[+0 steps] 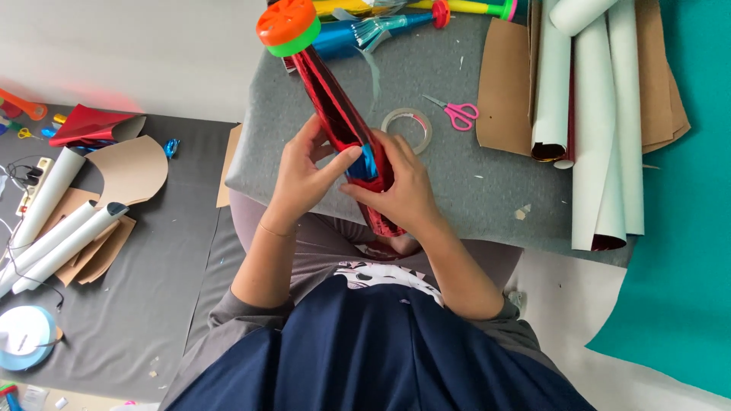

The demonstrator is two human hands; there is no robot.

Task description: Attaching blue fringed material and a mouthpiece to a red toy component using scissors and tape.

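Observation:
A long cone wrapped in shiny red foil (329, 99) points away from me, capped at its far end by an orange and green plastic disc (288, 25). My left hand (304, 179) grips the cone's near part from the left, thumb pressed on a blue foil piece (367, 162) on its surface. My right hand (400, 186) holds the same part from the right, fingers curled around the red foil. Both hands hover over the near edge of a grey felt-covered table (457, 175).
A clear tape roll (407, 129) and pink scissors (457, 113) lie on the table beyond my hands. Brown cardboard (504, 91) and rolled white sheets (601, 129) are at right, a teal sheet (685, 228) beyond. On the floor left: white rolls (53, 236), cardboard cutouts (133, 167), red foil (87, 125).

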